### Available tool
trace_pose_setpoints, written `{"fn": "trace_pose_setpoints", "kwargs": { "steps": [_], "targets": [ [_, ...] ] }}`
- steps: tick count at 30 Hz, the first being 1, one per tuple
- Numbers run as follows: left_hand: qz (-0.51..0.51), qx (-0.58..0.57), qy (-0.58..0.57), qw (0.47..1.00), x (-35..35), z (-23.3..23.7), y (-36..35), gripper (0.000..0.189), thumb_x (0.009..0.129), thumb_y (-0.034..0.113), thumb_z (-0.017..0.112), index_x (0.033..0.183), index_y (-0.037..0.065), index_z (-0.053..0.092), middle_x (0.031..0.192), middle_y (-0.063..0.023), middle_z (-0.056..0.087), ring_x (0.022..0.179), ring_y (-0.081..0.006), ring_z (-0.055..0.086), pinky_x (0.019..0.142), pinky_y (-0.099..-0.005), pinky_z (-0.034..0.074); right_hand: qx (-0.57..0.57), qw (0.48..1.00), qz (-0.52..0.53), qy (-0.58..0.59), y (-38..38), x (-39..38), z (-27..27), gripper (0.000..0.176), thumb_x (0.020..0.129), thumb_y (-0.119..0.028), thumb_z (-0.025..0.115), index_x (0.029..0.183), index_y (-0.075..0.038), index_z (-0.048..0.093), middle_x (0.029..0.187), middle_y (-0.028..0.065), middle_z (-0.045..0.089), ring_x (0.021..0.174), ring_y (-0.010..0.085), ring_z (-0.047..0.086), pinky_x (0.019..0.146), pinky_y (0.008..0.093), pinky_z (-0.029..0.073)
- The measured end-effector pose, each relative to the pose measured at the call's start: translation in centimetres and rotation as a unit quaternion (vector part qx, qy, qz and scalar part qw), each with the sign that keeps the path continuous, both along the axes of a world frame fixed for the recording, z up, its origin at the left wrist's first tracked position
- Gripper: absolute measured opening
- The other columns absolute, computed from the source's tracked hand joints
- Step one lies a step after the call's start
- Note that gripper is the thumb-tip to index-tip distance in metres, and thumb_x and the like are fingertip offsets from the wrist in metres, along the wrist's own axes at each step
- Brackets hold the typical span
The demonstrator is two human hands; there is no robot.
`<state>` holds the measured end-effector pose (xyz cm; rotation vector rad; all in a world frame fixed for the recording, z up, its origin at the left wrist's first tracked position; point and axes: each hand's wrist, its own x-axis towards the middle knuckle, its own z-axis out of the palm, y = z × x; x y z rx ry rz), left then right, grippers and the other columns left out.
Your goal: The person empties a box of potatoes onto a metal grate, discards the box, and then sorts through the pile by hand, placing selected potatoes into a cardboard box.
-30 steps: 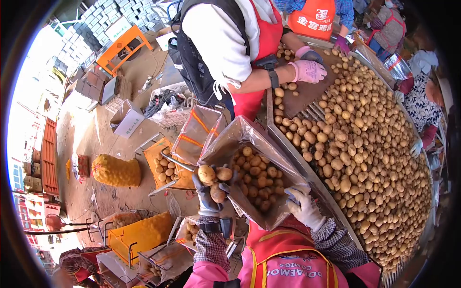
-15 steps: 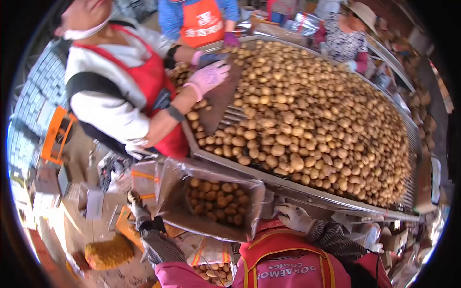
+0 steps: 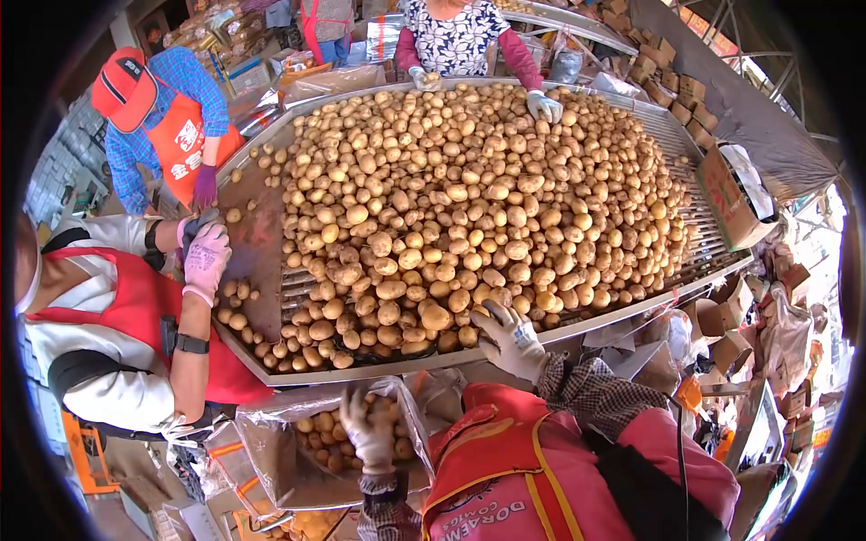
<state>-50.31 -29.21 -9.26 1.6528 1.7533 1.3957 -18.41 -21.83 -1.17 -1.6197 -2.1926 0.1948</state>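
Left hand in a grey-white glove over a lined box, right hand in a matching glove at the heap

Toward half past six, the left hand is over the open, clear-plastic-lined box; motion blurs its fingers, so whether it is open or grips anything cannot be told. The right hand, toward half past four, is loosely open, fingers spread over the heap's near edge.

Round, yellow-brown potatoes lie inside the box at seven o'clock and in a broad heap from the centre up to twelve. The heap lies on a slatted, metal-rimmed table.

Toward half past eight, a person in a red apron has a pink-gloved hand at the rim. At ten stands a person in a red cap; at twelve, a person in a patterned top reaches pale-gloved hands to the potatoes. Toward half past two, a brown cardboard carton sits at the table's end.
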Motion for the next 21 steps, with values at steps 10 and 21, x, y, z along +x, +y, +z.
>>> {"fn": "trace_pose_setpoints", "kwargs": {
  "steps": [10, 21],
  "targets": [
    [-0.182, -0.253, 0.416, 0.854, 6.8, 4.0, 22.7, 0.065, 0.089, 0.048, 0.065, 0.149, 0.030, 0.049, 0.169, -0.0148, 0.010, 0.154, -0.0414, 0.009, 0.122, -0.0623, 0.015, -0.188, 0.901, 0.213, -0.327, 18.5, -5.6, -1.1, 0.062, 0.096, -0.022, 0.057, 0.154, -0.035, 0.039, 0.169, -0.0042, 0.017, 0.156, 0.0369, 0.005, 0.117, 0.0701, 0.023],
    [-0.170, -0.330, 0.345, 0.862, 4.7, 5.3, 39.9, 0.046, 0.098, 0.018, 0.059, 0.143, 0.027, 0.056, 0.157, -0.0148, 0.040, 0.123, -0.0317, 0.059, 0.107, -0.0444, 0.051, -0.233, 0.855, 0.218, -0.409, 38.2, -9.9, 1.8, 0.068, 0.096, -0.018, 0.057, 0.156, -0.038, 0.032, 0.167, 0.0036, 0.024, 0.151, 0.0356, 0.023, 0.122, 0.0615, 0.016]
  ]
}}
